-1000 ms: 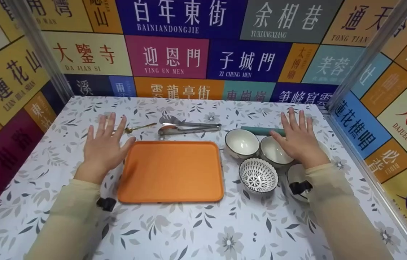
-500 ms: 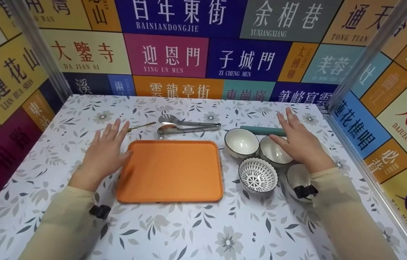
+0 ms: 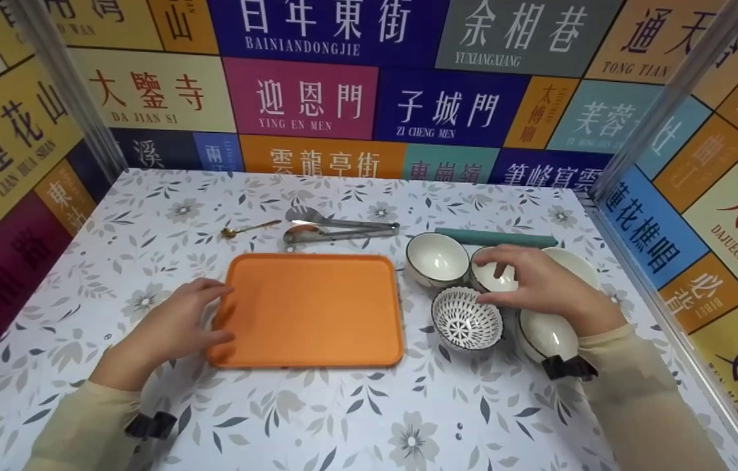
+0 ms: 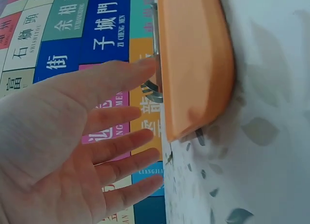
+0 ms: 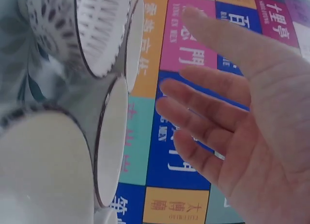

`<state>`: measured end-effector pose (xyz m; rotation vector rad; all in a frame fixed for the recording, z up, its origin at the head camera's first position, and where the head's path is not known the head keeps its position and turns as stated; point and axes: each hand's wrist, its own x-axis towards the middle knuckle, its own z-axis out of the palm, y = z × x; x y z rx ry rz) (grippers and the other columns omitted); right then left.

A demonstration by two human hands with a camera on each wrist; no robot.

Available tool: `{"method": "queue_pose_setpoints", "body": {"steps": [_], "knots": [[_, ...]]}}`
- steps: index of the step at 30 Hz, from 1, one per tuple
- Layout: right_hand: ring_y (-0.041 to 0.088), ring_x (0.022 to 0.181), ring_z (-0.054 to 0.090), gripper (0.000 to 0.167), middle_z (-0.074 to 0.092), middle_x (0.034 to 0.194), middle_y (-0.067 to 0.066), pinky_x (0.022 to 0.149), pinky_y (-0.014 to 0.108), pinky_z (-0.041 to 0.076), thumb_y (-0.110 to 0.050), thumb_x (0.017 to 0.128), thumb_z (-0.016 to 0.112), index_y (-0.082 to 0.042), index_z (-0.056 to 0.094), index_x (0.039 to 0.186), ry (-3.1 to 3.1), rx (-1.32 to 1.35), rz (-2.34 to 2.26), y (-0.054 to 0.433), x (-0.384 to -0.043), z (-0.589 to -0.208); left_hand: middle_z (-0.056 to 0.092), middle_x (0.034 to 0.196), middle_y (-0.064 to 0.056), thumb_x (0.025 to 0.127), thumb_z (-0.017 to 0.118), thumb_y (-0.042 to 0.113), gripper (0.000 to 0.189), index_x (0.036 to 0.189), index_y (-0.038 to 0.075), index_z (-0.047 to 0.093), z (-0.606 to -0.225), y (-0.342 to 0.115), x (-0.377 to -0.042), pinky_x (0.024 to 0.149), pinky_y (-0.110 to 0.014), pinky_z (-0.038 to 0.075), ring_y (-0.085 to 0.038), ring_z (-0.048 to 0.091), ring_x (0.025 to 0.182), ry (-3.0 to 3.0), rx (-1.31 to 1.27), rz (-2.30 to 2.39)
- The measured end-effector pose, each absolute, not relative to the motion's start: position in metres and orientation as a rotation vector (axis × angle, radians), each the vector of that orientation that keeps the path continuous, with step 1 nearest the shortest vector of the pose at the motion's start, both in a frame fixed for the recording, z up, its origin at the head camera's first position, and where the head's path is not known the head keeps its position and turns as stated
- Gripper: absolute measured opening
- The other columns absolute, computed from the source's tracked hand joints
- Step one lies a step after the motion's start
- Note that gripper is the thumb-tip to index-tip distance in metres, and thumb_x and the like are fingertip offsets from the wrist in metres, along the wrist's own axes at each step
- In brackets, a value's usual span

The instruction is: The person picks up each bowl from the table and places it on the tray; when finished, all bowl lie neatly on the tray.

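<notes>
1. Head: the left hand was beside the tray's left rim, its grip spread, pinching nothing; a careless nudge could have skidded the tray across the tabletop. The right hand hung over the bowls on the tray's right, its grip loosely spread, holding nothing; a low sweep might have knocked their crowded rims together. Nothing showed in the tray or the patterned bowl.
2. Left wrist: the thumb overlapped the tray's edge, contact unclear; lifting that side alone would likely have tipped it.
3. Right wrist: the bowls stood close-packed; their bottoms were hidden.
</notes>
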<state>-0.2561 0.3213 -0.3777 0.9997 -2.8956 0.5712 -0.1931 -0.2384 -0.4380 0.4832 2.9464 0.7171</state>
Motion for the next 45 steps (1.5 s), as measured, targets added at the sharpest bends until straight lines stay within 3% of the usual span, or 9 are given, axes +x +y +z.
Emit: {"method": "queue_pose_setpoints", "body": {"steps": [5,8,10,15,29,35,45], "knots": [[0.023,0.112,0.064,0.073,0.068,0.13,0.004,0.088,0.042,0.056,-0.05,0.074,0.09,-0.012,0.069,0.133,-2.937,1.103,0.563,0.316,-0.247,-0.382,0.05,0.148,-0.02,0.075,0.091,0.031,0.087,0.147,-0.001,0.054,-0.445,-0.247,-0.186,0.112,-0.062,0.042,-0.043,0.045,0.137,2.917,0.505,0.754],[0.027,0.126,0.059,0.082,0.066,0.133,0.005,0.107,0.05,0.049,-0.055,0.069,0.092,-0.011,0.068,0.135,-2.939,1.133,0.544,0.314,-0.244,-0.386,0.049,0.148,-0.021,0.072,0.093,0.033,0.092,0.147,-0.003,0.052,-0.449,-0.252,-0.184,0.11,-0.063,0.042,-0.044,0.044,0.135,2.907,0.516,0.759],[0.03,0.13,0.057,0.087,0.066,0.135,0.007,0.112,0.053,0.044,-0.056,0.065,0.093,-0.01,0.067,0.135,-2.933,1.15,0.528,0.314,-0.243,-0.389,0.05,0.146,-0.022,0.07,0.093,0.034,0.094,0.147,-0.003,0.053,-0.451,-0.255,-0.183,0.109,-0.063,0.043,-0.044,0.045,0.134,2.905,0.528,0.765],[0.034,0.13,0.056,0.094,0.066,0.135,0.009,0.112,0.056,0.043,-0.058,0.059,0.095,-0.008,0.068,0.134,-2.916,1.176,0.492,0.316,-0.24,-0.394,0.053,0.143,-0.02,0.068,0.095,0.034,0.093,0.143,-0.004,0.056,-0.454,-0.259,-0.18,0.108,-0.062,0.045,-0.042,0.047,0.131,2.891,0.557,0.774],[0.027,0.123,0.054,0.111,0.062,0.137,0.007,0.101,0.051,0.044,-0.063,0.05,0.095,-0.01,0.063,0.141,-2.988,1.16,0.347,0.311,-0.238,-0.399,0.057,0.141,-0.019,0.07,0.094,0.036,0.089,0.142,-0.004,0.058,-0.453,-0.258,-0.179,0.108,-0.06,0.044,-0.042,0.05,0.13,2.883,0.612,0.776],[0.029,0.128,0.052,0.114,0.06,0.14,0.009,0.103,0.051,0.042,-0.054,0.047,0.099,-0.006,0.061,0.142,-2.996,1.17,0.352,0.306,-0.236,-0.401,0.053,0.145,-0.018,0.07,0.093,0.031,0.087,0.142,-0.003,0.058,-0.45,-0.258,-0.178,0.109,-0.061,0.043,-0.041,0.047,0.132,2.863,0.547,0.76],[0.028,0.127,0.051,0.111,0.058,0.135,0.01,0.108,0.053,0.042,-0.055,0.049,0.096,-0.002,0.06,0.14,-2.93,1.204,0.467,0.306,-0.239,-0.408,0.053,0.148,-0.017,0.069,0.095,0.032,0.085,0.139,-0.002,0.061,-0.446,-0.25,-0.182,0.11,-0.062,0.043,-0.04,0.046,0.133,2.844,0.496,0.719]]}}
